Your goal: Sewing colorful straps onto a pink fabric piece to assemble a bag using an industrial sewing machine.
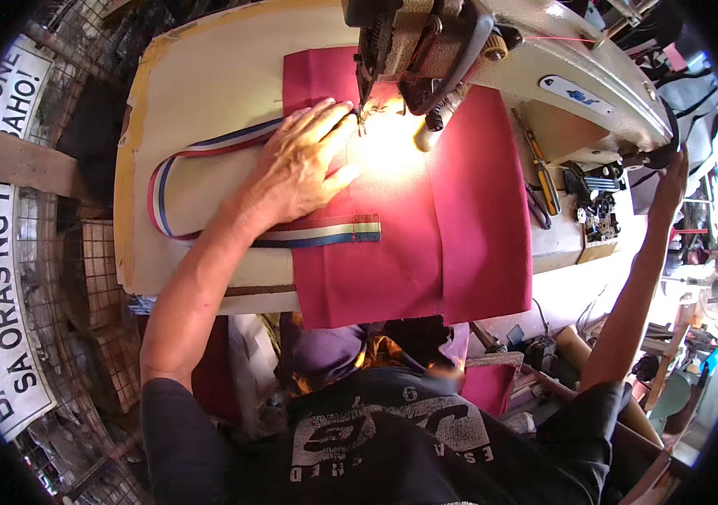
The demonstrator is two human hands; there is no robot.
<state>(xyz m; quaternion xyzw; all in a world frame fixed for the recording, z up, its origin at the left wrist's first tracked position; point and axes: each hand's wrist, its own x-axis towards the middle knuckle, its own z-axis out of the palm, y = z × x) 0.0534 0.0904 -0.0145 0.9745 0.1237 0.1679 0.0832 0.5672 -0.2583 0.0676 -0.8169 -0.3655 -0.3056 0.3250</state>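
My left hand (304, 160) lies flat with its fingers stretched out, pressing on a striped webbing strap and a piece of dark pink fabric (392, 269). Its fingertips are close to the needle area of a sewing machine (422, 59). The strap (165, 181), striped red, white and blue, loops out to the left, and its cut end rests on the fabric below my hand. On the right, my right hand (669, 187) grips the machine's handwheel (672, 101) at its lower edge; its fingers are partly hidden. Glare from the machine's lamp washes out the fabric by the needle.
A pale worktable (199, 84) with taped edges carries the work. Right of the fabric lie a yellow-handled screwdriver (547, 189), dark-handled scissors (537, 206) and an open box of metal parts (601, 215). Wire mesh and printed signs (18, 311) stand at the left.
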